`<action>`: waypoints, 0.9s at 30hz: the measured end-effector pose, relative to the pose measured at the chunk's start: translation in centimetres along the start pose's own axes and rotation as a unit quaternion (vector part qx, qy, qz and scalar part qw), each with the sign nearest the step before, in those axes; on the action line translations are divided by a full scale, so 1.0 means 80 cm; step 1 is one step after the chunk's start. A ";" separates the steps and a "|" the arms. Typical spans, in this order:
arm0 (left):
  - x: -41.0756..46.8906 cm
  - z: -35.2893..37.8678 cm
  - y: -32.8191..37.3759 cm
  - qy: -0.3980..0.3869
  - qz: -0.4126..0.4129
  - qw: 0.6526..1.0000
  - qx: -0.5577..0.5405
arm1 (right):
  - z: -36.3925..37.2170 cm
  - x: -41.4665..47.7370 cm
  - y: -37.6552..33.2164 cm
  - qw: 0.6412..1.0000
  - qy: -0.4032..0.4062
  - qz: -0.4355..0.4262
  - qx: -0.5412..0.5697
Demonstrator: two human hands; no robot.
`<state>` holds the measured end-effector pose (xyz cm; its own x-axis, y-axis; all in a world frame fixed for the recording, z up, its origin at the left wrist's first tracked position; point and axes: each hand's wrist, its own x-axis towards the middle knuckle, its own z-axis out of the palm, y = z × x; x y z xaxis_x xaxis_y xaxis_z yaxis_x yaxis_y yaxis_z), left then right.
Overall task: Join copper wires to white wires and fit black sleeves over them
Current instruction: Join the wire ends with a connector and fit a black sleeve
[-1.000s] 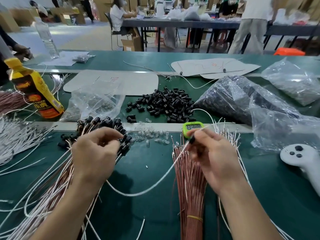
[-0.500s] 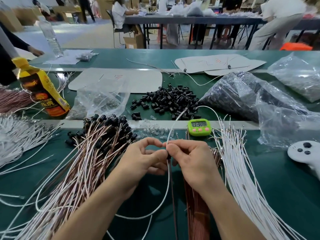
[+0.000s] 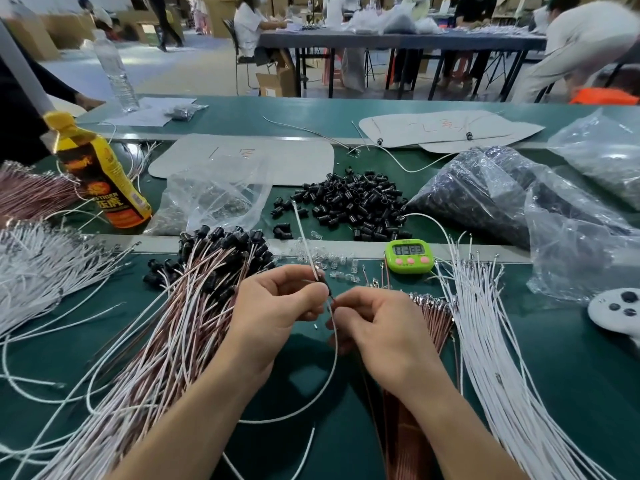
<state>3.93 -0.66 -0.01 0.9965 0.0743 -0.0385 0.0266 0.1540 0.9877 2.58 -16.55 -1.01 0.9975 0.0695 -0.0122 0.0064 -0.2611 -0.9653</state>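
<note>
My left hand point(image 3: 277, 306) and my right hand point(image 3: 377, 327) meet at the middle of the green table, fingertips almost touching. Both pinch one white wire point(image 3: 335, 358) that loops down below them, while its free end sticks up past my left fingers. A small dark piece sits on the wire where the fingers meet. Left of my hands lies a heap of joined copper-and-white wires with black sleeves point(image 3: 180, 327). A copper wire bundle point(image 3: 429, 317) lies right of my right hand, with loose white wires point(image 3: 491, 341) beyond it. Loose black sleeves point(image 3: 349, 202) are piled further back.
A green timer point(image 3: 409, 255) stands behind my hands, small clear connectors point(image 3: 332, 261) beside it. A yellow bottle point(image 3: 100, 178) and a clear bag point(image 3: 214, 199) stand at the back left, filled plastic bags point(image 3: 502, 195) at the right, a white controller point(image 3: 620, 311) at the far right.
My left hand left the sleeved-wire heap and came to the centre. My right hand drew back from the timer. Both now pinch the same white wire, its end pointing up.
</note>
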 end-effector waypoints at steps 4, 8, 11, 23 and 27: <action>-0.005 0.005 0.000 -0.009 0.022 0.999 0.028 | 0.004 -0.003 -0.004 0.999 0.005 -0.009 0.031; -0.004 0.004 0.001 -0.011 0.017 0.999 0.030 | 0.001 -0.003 -0.006 0.996 0.006 0.003 0.084; -0.003 0.002 0.002 -0.006 0.009 1.000 0.028 | 0.000 -0.003 -0.005 0.995 0.006 0.009 0.095; 0.008 -0.017 0.019 0.001 -0.076 0.988 -0.135 | -0.003 -0.004 -0.008 0.996 -0.066 -0.005 0.066; 0.007 -0.018 0.019 -0.004 -0.041 0.993 -0.112 | -0.001 -0.004 -0.004 0.997 -0.064 -0.009 0.041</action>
<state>4.41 1.04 1.26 0.9923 0.0453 -0.1150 0.0898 0.3747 0.9228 2.26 -16.59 -0.66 0.9800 0.1980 -0.0221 0.0140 -0.1792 -0.9837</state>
